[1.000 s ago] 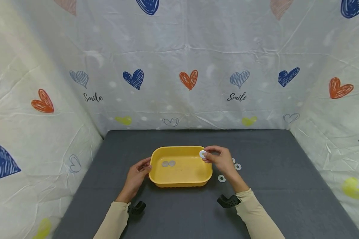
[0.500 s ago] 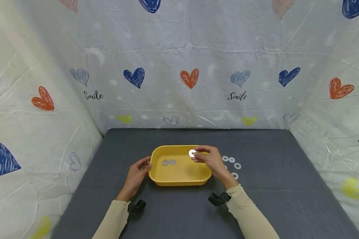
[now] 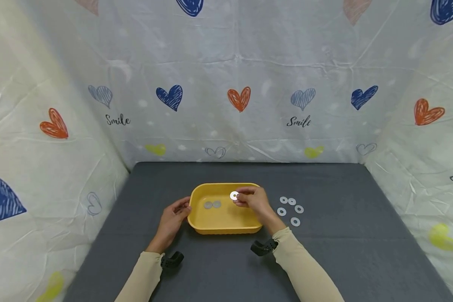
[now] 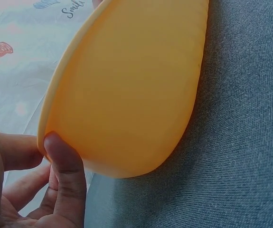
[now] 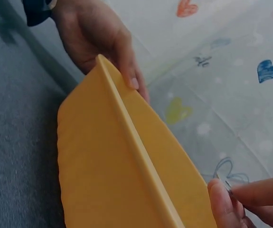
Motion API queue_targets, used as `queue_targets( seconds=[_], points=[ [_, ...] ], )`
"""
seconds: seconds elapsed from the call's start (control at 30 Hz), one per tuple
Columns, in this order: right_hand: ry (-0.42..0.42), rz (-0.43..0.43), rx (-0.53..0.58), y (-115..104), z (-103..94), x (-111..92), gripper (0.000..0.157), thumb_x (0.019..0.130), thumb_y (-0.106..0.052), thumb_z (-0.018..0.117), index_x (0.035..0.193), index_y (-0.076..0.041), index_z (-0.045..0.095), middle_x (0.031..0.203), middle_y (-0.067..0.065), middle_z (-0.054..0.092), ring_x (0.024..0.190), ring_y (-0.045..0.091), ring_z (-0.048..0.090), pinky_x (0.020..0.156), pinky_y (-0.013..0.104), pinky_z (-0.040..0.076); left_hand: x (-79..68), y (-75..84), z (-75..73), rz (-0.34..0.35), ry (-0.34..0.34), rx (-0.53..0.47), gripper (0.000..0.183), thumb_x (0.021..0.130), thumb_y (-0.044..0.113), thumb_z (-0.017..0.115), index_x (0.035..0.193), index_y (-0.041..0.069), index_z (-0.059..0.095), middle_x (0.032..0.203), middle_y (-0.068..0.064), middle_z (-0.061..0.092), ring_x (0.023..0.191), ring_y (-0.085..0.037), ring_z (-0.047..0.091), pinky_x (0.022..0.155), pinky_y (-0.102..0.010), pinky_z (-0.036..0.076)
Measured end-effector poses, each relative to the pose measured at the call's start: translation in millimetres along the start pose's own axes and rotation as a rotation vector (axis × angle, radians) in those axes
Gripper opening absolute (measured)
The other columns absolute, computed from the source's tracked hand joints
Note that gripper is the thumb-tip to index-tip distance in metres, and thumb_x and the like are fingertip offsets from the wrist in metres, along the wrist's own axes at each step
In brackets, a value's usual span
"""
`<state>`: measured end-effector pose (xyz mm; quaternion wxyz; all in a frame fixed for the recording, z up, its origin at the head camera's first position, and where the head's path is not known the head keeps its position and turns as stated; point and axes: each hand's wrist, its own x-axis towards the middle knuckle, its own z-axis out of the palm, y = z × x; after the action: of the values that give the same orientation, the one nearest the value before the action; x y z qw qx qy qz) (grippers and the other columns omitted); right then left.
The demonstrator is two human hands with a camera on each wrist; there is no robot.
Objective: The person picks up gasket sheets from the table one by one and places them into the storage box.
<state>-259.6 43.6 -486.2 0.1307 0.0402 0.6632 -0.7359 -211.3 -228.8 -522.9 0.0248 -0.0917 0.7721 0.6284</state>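
Note:
A yellow tray point(image 3: 226, 230) sits on the dark table. My left hand point(image 3: 173, 220) holds its left end, thumb and fingers at the rim; in the left wrist view the thumb point(image 4: 66, 175) lies against the outer wall. Over the right half of the tray, my right hand point(image 3: 253, 201) pinches a flat washer point(image 3: 232, 196) between thumb and fingers. The right wrist view shows that washer point(image 5: 225, 184) nearly edge-on. Two grey discs, a left disc point(image 3: 208, 205) and a right disc point(image 3: 217, 204), lie side by side on the tray's floor; I see no holes in them.
Several loose washers point(image 3: 295, 222) lie on the table to the right of the tray. The grey cloth-covered tabletop point(image 3: 336, 235) meets a white curtain point(image 3: 264, 138) with printed hearts at its back and sides.
My right hand has moved left over the tray with the washer, from the right rim further inward. More table washers now show behind it. The left hand stays at the tray's end.

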Motion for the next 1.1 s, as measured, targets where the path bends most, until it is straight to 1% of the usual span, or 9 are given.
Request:
queue_targets(
  seconds=[0.13,0.27,0.37,0.5,0.67,0.83,1.0,1.1],
  points=[
    [0.020,0.022,-0.028,-0.1,7.9,1.5,0.027,0.090,0.004,0.065,0.116,0.007,0.067,0.096,0.016,0.071,0.072,0.015,0.072,0.070,0.029,0.060,-1.1,0.4,-1.0,-0.001,0.006,0.006,0.042,0.099,0.016,0.059,0.141,0.011,0.052,0.123,-0.012,0.053,0.109,-0.024,0.056,0.074,-0.021,0.052],
    [0.004,0.028,-0.097,0.5,16.2,4.5,0.024,0.090,0.002,0.065,0.113,0.006,0.068,0.099,0.019,0.071,0.072,0.014,0.073,0.069,0.027,0.060,-2.4,1.2,-2.4,0.002,-0.002,0.004,0.042,0.100,0.016,0.058,0.141,0.012,0.052,0.124,-0.014,0.053,0.109,-0.024,0.057,0.074,-0.022,0.053],
    [-0.002,0.032,-0.129,2.1,21.2,7.4,0.021,0.089,0.004,0.066,0.109,0.006,0.069,0.098,0.021,0.072,0.070,0.014,0.072,0.067,0.027,0.059,-3.1,0.8,-3.5,0.006,-0.018,-0.002,0.042,0.100,0.016,0.057,0.141,0.012,0.051,0.125,-0.014,0.053,0.110,-0.026,0.058,0.075,-0.023,0.053],
    [0.014,0.053,-0.131,4.1,23.5,11.2,0.019,0.087,0.007,0.066,0.105,0.007,0.071,0.095,0.022,0.071,0.068,0.017,0.072,0.065,0.028,0.059,-2.5,0.1,-2.8,0.006,-0.038,-0.010,0.043,0.101,0.016,0.055,0.144,0.012,0.049,0.127,-0.014,0.051,0.114,-0.029,0.057,0.075,-0.023,0.054],
    [0.013,0.091,-0.134,7.8,23.3,17.8,0.018,0.087,0.007,0.066,0.104,0.006,0.071,0.094,0.020,0.072,0.072,0.021,0.074,0.071,0.033,0.060,-1.3,-0.8,-1.2,0.000,-0.037,-0.019,0.044,0.101,0.015,0.055,0.144,0.012,0.048,0.129,-0.015,0.050,0.116,-0.030,0.056,0.075,-0.022,0.054],
    [0.006,0.118,-0.141,12.9,23.2,23.6,0.019,0.087,0.005,0.066,0.105,0.005,0.072,0.093,0.020,0.073,0.078,0.025,0.075,0.076,0.036,0.060,-1.5,-1.2,-0.9,0.002,-0.029,-0.002,0.043,0.101,0.016,0.056,0.143,0.012,0.050,0.128,-0.015,0.052,0.111,-0.025,0.057,0.075,-0.022,0.053],
    [0.019,0.139,-0.163,17.0,24.7,27.3,0.019,0.087,0.004,0.066,0.106,0.004,0.072,0.092,0.019,0.074,0.072,0.021,0.074,0.073,0.034,0.060,-1.3,-1.8,-1.1,0.010,-0.019,0.015,0.042,0.100,0.017,0.057,0.141,0.013,0.052,0.123,-0.011,0.053,0.106,-0.021,0.058,0.075,-0.023,0.054],
    [0.034,0.145,-0.196,18.6,25.4,29.0,0.019,0.088,0.003,0.067,0.106,0.003,0.073,0.093,0.018,0.073,0.065,0.015,0.072,0.070,0.031,0.060,-0.4,-1.7,-0.9,0.012,-0.014,0.022,0.042,0.100,0.017,0.058,0.141,0.014,0.052,0.121,-0.009,0.054,0.106,-0.020,0.058,0.076,-0.023,0.054]
  ],
)
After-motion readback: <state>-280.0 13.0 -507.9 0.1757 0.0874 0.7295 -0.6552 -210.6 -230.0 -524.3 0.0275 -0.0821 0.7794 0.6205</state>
